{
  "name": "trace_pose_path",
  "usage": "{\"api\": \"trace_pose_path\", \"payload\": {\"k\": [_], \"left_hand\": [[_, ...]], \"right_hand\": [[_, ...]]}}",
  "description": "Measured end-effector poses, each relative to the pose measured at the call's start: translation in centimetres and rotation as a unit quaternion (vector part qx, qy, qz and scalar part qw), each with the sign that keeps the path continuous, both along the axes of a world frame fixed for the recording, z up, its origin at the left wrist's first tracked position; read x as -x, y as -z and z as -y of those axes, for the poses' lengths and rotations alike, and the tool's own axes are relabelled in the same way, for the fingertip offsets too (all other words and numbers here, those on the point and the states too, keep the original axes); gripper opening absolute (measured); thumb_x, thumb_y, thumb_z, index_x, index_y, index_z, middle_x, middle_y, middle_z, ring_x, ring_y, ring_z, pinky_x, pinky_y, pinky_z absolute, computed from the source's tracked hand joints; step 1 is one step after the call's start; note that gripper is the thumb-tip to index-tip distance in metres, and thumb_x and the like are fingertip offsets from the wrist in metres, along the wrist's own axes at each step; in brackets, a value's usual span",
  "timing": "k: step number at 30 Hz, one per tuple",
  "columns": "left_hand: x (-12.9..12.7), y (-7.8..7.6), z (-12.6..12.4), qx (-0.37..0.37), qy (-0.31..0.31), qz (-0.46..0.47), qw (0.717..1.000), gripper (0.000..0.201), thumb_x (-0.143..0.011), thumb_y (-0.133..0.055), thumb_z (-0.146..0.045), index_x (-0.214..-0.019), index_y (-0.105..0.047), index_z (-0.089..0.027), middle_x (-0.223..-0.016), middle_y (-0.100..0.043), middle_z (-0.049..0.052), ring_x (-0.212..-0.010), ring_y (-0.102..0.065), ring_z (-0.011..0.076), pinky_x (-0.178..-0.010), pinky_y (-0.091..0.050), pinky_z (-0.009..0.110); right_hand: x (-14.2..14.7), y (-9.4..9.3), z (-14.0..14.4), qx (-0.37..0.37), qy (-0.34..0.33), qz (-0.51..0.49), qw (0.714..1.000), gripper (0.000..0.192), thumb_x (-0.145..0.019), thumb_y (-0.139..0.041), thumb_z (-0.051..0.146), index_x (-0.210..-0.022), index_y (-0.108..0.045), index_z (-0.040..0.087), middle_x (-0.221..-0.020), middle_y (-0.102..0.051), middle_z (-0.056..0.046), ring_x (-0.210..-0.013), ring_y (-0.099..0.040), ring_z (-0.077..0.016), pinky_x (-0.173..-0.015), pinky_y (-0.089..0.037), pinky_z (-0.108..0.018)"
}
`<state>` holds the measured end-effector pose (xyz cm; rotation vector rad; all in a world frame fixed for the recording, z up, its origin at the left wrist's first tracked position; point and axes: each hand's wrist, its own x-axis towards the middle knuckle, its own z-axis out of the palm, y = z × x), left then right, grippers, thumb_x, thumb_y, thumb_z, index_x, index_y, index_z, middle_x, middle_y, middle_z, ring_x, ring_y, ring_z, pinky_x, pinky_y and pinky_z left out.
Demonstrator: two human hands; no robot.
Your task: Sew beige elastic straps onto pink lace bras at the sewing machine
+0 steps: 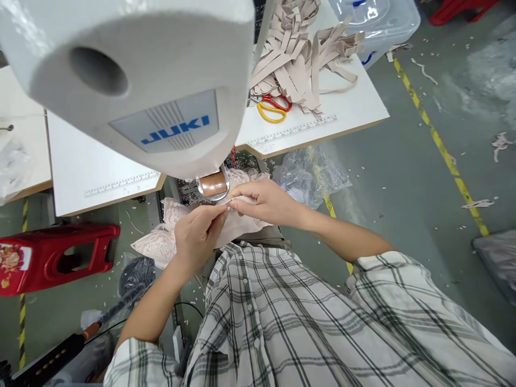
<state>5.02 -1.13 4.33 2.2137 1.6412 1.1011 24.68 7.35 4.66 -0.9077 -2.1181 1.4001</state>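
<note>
A pale pink lace garment piece [155, 244] hangs below the head of a white JUKI sewing machine [173, 102]. My left hand [197, 234] pinches its edge close in front of the machine's needle area, fingers closed. From the other side my right hand [268, 201] grips the same fabric, thumb and fingers pressed together, its fingertips meeting those of my left hand. A brown shiny guard [214, 185] sits just beyond the fingertips. The needle itself is hidden.
Beige fabric strips [290, 59] are heaped on the white table [355, 110], beside scissors [274, 107] with red and yellow handles. A clear plastic bin [379, 27] stands behind. At left on the floor is a red stool [60, 255]; plastic bags [312, 174] lie right of the machine.
</note>
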Motion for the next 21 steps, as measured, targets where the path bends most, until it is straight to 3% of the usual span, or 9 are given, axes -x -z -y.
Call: {"api": "trace_pose_path", "payload": {"k": [4,10,15,18,21], "left_hand": [[0.0,-0.1,-0.1,0.008,-0.002,0.001,1.000,0.009,-0.094,-0.066,-0.021,-0.097,-0.074,-0.020,-0.088,-0.079,0.003,-0.075,-0.072,0.0118,-0.066,-0.052,0.020],[0.0,-0.3,-0.3,0.043,-0.014,-0.003,0.999,0.010,-0.095,-0.064,-0.024,-0.095,-0.074,-0.019,-0.085,-0.078,0.002,-0.072,-0.070,0.0116,-0.065,-0.050,0.021],[0.2,-1.2,-0.9,0.099,0.030,-0.030,0.994,0.019,-0.100,-0.056,-0.025,-0.110,-0.071,-0.019,-0.091,-0.077,0.002,-0.079,-0.071,0.0130,-0.068,-0.049,0.022],[0.3,-1.4,-1.0,0.148,0.046,-0.055,0.986,0.022,-0.102,-0.049,-0.026,-0.101,-0.070,-0.019,-0.085,-0.074,0.001,-0.075,-0.068,0.0137,-0.063,-0.045,0.023],[-0.1,-1.0,-0.8,0.141,0.008,-0.036,0.989,0.022,-0.102,-0.047,-0.028,-0.093,-0.066,-0.019,-0.082,-0.072,0.001,-0.070,-0.064,0.0135,-0.061,-0.043,0.024]], "right_hand": [[-0.2,-0.2,-0.2,0.043,-0.015,-0.006,0.999,0.020,-0.094,-0.058,0.029,-0.088,-0.073,0.018,-0.068,-0.069,0.004,-0.065,-0.054,-0.0088,-0.066,-0.035,-0.023],[-0.6,-0.2,-0.5,0.078,-0.056,-0.021,0.995,0.018,-0.094,-0.058,0.029,-0.092,-0.072,0.019,-0.080,-0.075,0.002,-0.079,-0.064,-0.0116,-0.075,-0.040,-0.024],[-0.6,-0.6,-0.5,0.063,-0.061,-0.010,0.996,0.016,-0.094,-0.060,0.030,-0.095,-0.072,0.019,-0.084,-0.077,0.002,-0.083,-0.066,-0.0126,-0.076,-0.041,-0.024],[-0.5,-0.8,-0.1,0.068,-0.053,-0.002,0.996,0.015,-0.094,-0.061,0.029,-0.093,-0.073,0.020,-0.082,-0.076,0.002,-0.078,-0.065,-0.0120,-0.073,-0.040,-0.024],[-0.3,-0.5,0.3,0.030,-0.024,-0.012,0.999,0.016,-0.094,-0.061,0.031,-0.097,-0.074,0.021,-0.085,-0.074,0.001,-0.077,-0.062,-0.0116,-0.072,-0.040,-0.025]]}}
